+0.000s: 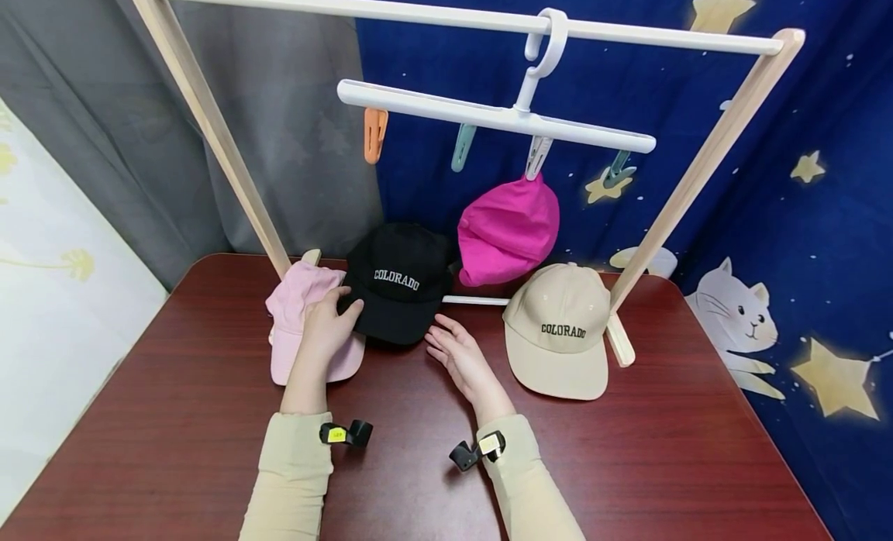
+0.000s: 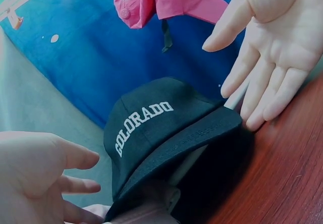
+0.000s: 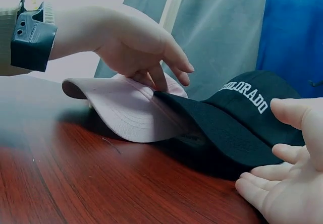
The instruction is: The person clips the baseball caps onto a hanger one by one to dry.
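Note:
A black cap (image 1: pixel 399 281) lettered COLORADO rests on the table, its brim toward me and overlapping the light pink cap (image 1: pixel 307 304) beside it. Over the pink cap, at the left side of the black one, my left hand (image 1: pixel 328 324) spreads its fingers loosely. My right hand (image 1: pixel 463 363) is by the right edge of the black brim, palm turned toward it and fingers extended, as the right wrist view shows with the right hand (image 3: pixel 287 178) close to the brim. Neither hand grips anything. The pink cap's crown is partly hidden behind my left hand.
A beige COLORADO cap (image 1: pixel 561 324) sits at the right. Above, a white hanger (image 1: pixel 495 118) hangs from the wooden rack's bar (image 1: pixel 418 14). Its white clip (image 1: pixel 537 155) holds a bright pink cap (image 1: pixel 509 231); orange (image 1: pixel 375 136) and green clips (image 1: pixel 463 146) hang beside it.

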Demonstrator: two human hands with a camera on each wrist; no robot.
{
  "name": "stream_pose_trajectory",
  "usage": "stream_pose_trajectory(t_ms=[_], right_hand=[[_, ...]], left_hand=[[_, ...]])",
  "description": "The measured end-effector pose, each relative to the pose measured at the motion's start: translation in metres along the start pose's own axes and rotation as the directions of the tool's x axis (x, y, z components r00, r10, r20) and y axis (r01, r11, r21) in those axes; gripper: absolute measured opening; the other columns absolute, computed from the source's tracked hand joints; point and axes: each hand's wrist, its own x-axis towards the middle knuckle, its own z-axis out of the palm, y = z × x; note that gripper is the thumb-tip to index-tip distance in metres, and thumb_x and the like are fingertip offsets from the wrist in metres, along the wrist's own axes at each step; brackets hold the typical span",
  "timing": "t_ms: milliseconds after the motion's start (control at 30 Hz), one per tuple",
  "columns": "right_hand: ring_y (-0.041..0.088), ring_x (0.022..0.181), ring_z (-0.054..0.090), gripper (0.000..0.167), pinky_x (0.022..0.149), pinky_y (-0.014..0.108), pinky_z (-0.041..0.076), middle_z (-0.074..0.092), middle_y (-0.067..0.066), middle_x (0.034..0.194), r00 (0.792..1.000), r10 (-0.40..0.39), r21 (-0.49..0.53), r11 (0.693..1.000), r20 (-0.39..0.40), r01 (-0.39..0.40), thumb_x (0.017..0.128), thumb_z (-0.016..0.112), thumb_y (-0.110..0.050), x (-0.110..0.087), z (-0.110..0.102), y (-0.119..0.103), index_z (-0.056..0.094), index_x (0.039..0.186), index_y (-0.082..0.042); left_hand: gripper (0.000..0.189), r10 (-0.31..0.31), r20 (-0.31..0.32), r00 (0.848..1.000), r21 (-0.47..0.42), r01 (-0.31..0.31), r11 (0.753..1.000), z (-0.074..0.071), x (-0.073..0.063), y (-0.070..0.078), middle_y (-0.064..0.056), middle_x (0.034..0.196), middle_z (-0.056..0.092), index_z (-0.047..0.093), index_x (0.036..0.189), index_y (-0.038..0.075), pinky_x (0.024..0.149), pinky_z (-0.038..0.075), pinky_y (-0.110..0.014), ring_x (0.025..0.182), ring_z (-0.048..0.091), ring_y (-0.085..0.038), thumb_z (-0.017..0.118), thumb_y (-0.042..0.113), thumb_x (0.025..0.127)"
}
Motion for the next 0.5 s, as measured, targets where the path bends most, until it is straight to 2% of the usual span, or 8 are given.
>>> stream_pose_trajectory(t_ms=[300, 500], right_hand=[[0.039, 0.129, 0.039, 0.053, 0.107, 0.047, 0.031, 0.032, 0.032, 0.143, 1.0, 0.013, -0.012, 1.0, 0.0, -0.013, 0.1, 0.044, -0.006, 0.0009, -0.0006, 0.001, 0.022, 0.145, 0.01], [0.036, 0.12, 0.049, 0.052, 0.102, 0.046, 0.038, 0.039, 0.035, 0.138, 0.999, -0.008, -0.067, 0.998, -0.051, 0.005, 0.099, 0.047, -0.006, 0.0001, -0.0001, 0.0015, 0.025, 0.142, 0.014]], left_hand=[[0.048, -0.02, -0.013, 1.0, -0.031, 0.019, 0.999, -0.0027, 0.0003, 0.0022, -0.027, 0.137, 0.045, 0.046, 0.135, -0.005, 0.108, 0.023, -0.048, 0.13, 0.034, -0.04, 0.051, 0.025, 0.097], [0.047, -0.054, -0.054, 0.997, -0.12, 0.047, 0.992, -0.005, -0.0006, 0.0033, -0.029, 0.132, 0.05, 0.047, 0.132, -0.009, 0.106, 0.03, -0.044, 0.126, 0.045, -0.036, 0.052, 0.022, 0.097]])
